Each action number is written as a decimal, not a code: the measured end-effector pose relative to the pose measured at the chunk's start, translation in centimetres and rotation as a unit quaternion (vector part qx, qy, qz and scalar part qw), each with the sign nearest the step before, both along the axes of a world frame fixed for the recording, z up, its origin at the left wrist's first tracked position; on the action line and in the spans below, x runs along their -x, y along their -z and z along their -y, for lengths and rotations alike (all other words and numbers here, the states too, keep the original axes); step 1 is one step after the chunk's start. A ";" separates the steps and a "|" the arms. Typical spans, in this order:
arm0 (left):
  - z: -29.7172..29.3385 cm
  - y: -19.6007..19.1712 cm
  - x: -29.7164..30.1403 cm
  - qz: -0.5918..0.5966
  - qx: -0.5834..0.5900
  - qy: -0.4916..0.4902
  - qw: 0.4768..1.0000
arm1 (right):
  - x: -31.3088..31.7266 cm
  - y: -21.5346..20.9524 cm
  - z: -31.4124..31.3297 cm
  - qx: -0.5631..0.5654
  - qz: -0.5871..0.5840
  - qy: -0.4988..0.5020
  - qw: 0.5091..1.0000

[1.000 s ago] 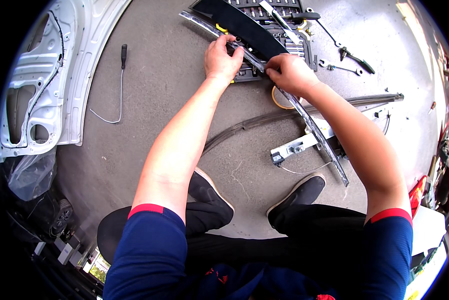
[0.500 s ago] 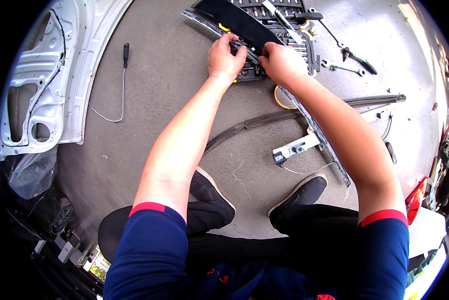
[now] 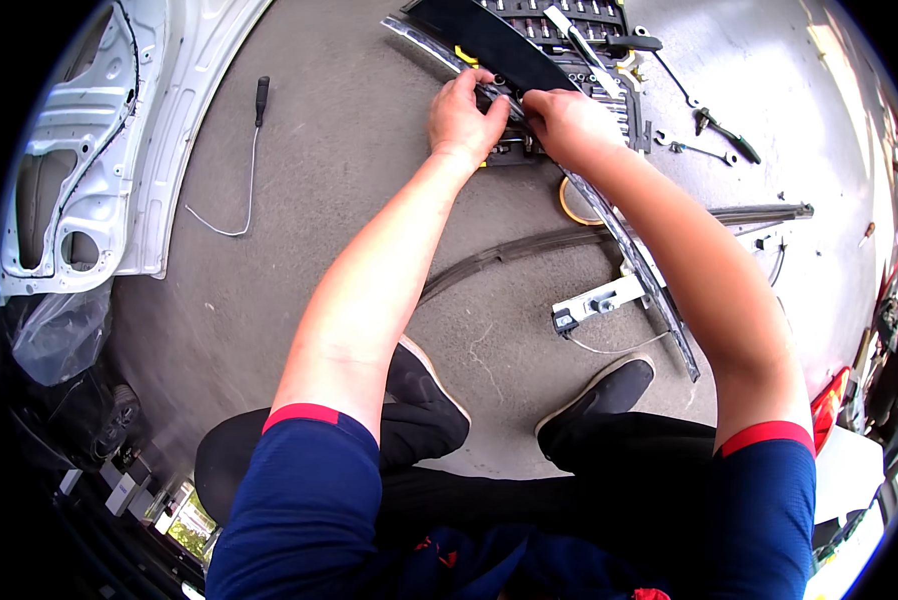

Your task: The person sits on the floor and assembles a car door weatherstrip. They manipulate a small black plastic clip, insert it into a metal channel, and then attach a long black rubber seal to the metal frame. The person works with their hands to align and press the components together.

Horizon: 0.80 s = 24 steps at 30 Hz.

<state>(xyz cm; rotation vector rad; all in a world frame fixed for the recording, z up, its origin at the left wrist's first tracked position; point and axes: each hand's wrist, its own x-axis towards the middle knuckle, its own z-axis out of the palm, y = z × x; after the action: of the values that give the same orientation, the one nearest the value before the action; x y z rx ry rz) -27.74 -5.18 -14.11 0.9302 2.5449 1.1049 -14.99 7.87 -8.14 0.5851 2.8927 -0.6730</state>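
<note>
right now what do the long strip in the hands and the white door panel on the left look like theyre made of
Long strip: looks like bright metal trim with a dark rubbery edge, judging by its silvery glint and thin curve; the rubber part is a guess. Both the left hand and right hand grip it. White door panel: seems pressed sheet metal, painted glossy white, with stamped ribs and cut-out holes.

We see a grey concrete floor (image 3: 349, 150), sunlit and glaring at upper right. A white car door shell (image 3: 89, 170) lies at left, clear plastic sheeting (image 3: 54, 335) below it.
</note>
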 end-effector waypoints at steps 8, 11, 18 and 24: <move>0.1 0.6 -0.3 -0.050 -0.021 -0.003 0.999 | -2.8 0.5 1.3 -0.114 -0.049 -0.090 0.988; 0.2 0.7 0.0 -0.055 -0.019 -0.005 0.998 | -1.6 -0.6 1.1 -0.110 -0.014 -0.131 0.985; 0.1 0.1 0.0 -0.021 -0.003 -0.009 1.000 | -0.1 -0.9 -1.1 0.038 0.037 -0.046 0.998; 0.2 0.3 -0.1 -0.037 -0.020 0.015 0.999 | -2.1 0.4 -0.2 0.062 -0.054 0.034 0.996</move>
<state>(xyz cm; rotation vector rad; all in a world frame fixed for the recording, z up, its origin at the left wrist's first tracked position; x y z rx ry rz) -27.61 -5.37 -14.39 1.0359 2.5671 1.1372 -12.89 8.08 -8.49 0.6515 2.9131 -0.9142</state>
